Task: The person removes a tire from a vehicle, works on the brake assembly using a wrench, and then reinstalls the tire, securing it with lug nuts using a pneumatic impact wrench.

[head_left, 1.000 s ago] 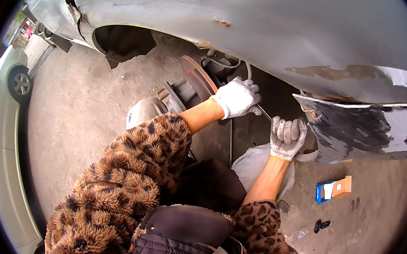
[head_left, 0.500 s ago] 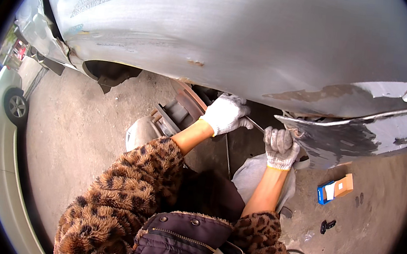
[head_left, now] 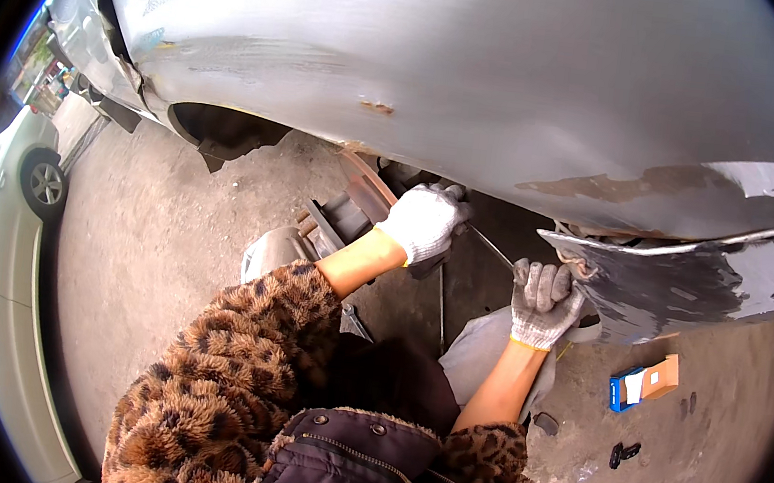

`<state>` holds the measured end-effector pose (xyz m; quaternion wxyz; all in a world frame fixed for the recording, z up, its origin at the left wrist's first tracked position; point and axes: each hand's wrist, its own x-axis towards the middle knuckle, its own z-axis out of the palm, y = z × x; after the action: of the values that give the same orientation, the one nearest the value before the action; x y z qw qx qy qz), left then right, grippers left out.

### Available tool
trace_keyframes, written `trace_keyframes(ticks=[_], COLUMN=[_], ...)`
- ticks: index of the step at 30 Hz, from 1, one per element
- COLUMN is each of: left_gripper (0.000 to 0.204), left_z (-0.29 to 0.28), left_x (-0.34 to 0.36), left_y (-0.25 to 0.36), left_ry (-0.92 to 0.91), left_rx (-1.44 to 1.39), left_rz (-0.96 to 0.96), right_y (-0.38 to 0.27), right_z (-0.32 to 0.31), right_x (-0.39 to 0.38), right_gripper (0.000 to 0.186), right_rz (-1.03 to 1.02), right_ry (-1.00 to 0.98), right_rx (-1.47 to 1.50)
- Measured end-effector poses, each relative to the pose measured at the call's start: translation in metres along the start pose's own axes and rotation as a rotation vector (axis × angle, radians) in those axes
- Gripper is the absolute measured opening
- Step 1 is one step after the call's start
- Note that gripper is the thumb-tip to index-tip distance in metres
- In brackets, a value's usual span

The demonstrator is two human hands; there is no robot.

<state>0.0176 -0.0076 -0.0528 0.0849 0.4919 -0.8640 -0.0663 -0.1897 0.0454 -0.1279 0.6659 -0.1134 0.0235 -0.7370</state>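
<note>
A thin metal rod runs between my gloved hands, below the lower edge of a grey car body panel. My left hand, in a white knit glove with grey fingers, is closed at the rod's left end; its fingertips and that end are partly hidden. My right hand, gloved alike, makes a fist around the rod's right end. Just beside it is the torn tip of a loose, scraped bumper piece. A rusty brake disc shows left of my left hand.
A wrench lies by my left forearm, and another long metal bar slants below my left hand. An opened blue and orange box and small black parts lie on the concrete floor at right. A pale car stands far left.
My right hand has shifted right and slightly nearer, and the gap between my hands has widened, baring more of the rod. The view has shifted slightly; the wrench by my left forearm now shows.
</note>
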Motion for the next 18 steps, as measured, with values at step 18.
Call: trace_keyframes(ticks=[18], left_gripper=[0.021], left_z=[0.004], left_x=[0.004], left_y=[-0.006], left_ry=[0.127], left_rx=[-0.044], left_rz=[0.027], right_y=[0.010], right_z=[-0.032], right_x=[-0.011], right_gripper=[0.027], right_rz=[-0.023], right_ry=[0.319], right_rx=[0.032])
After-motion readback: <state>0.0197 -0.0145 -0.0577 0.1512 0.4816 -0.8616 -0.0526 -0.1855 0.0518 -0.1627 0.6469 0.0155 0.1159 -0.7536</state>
